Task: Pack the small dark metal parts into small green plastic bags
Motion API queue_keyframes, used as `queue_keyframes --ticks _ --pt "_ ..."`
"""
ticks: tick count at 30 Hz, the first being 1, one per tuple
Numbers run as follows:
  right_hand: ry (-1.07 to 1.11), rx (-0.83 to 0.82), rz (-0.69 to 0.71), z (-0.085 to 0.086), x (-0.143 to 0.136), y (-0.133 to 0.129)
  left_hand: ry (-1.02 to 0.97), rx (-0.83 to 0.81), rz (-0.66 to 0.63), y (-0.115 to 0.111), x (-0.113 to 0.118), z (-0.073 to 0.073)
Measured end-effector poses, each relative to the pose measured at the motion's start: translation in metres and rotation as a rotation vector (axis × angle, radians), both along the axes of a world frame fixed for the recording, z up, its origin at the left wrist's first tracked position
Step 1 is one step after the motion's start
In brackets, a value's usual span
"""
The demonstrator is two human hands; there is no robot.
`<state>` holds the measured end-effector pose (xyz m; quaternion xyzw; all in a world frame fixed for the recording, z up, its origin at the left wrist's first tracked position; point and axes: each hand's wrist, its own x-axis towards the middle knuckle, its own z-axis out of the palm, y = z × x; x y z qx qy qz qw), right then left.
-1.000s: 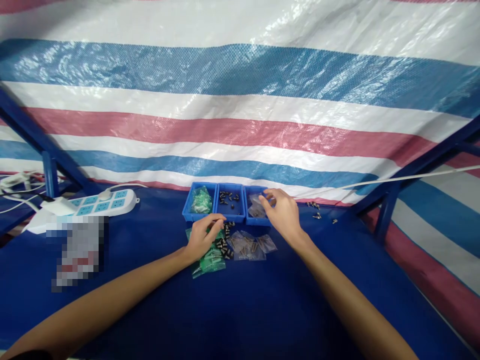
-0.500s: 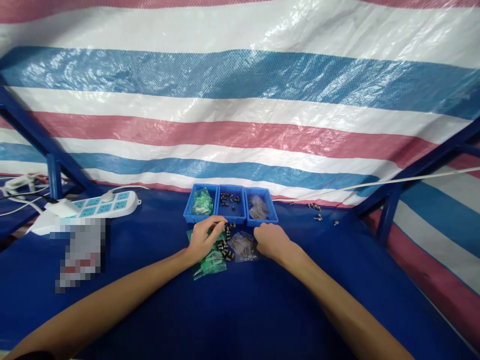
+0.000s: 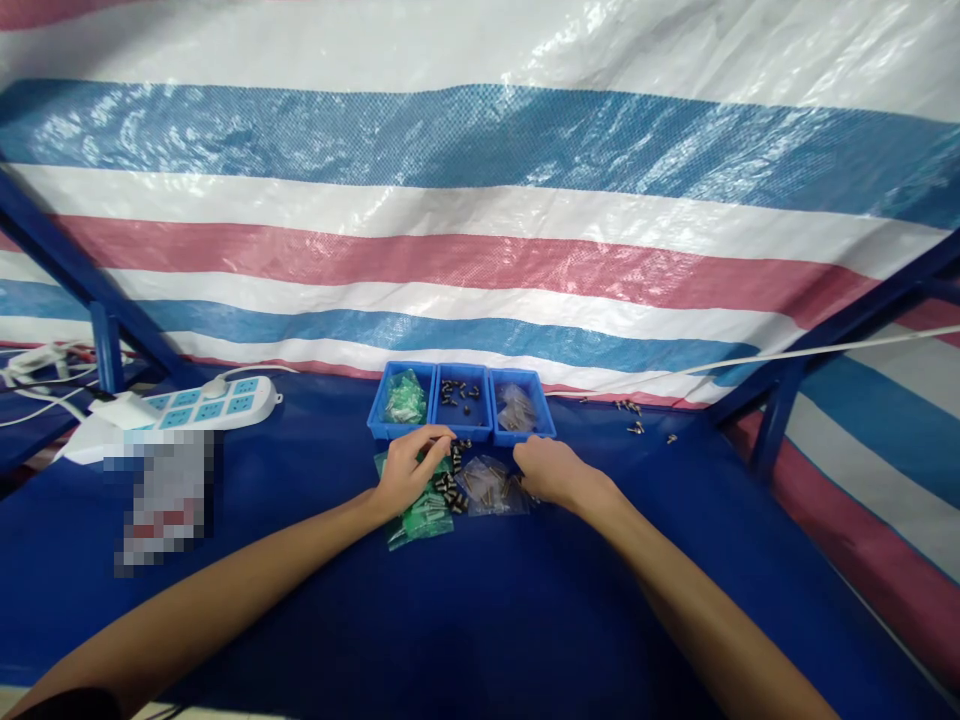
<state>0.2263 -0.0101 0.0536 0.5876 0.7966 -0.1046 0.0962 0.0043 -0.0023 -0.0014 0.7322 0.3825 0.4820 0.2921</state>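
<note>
My left hand point(image 3: 411, 470) rests over green plastic bags point(image 3: 422, 522) and a heap of small dark metal fittings point(image 3: 450, 492). Its fingers are stretched out, thumb a little apart from the index finger, and nothing shows between them. Just right of the heap lie clear plastic bags point(image 3: 491, 488) with thin brownish pieces inside. At their right edge my right hand point(image 3: 553, 472) is closed, knuckles up. Its fingertips are hidden, and I cannot make out what they hold.
Behind the hands stand three blue bins: one with green bags point(image 3: 380, 415), one with dark fittings point(image 3: 469, 427), one with clear bags point(image 3: 540, 420). Loose metal pieces point(image 3: 634, 428) lie right. A white power strip point(image 3: 251, 408) and a blurred-out item point(image 3: 169, 500) lie left.
My right hand has shifted slightly right, uncovering more of the clear bags' edge. My left hand stays in nearly the same place. The whole view has tilted a little.
</note>
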Motion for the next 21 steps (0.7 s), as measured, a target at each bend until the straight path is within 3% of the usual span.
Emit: queue_keyframes --ticks 5,14,21 --pt "-0.062 -0.039 0.053 0.003 -0.002 0.002 0.004 0.019 -0.001 -0.001 0.001 0.002" --pt "-0.002 0.059 0.107 0.013 0.0 0.005 0.021 0.03 -0.014 -0.001 0.001 0.004" --pt "-0.014 0.024 0.062 0.016 0.003 0.0 0.048 0.047 -0.003 -0.002 0.002 0.003"
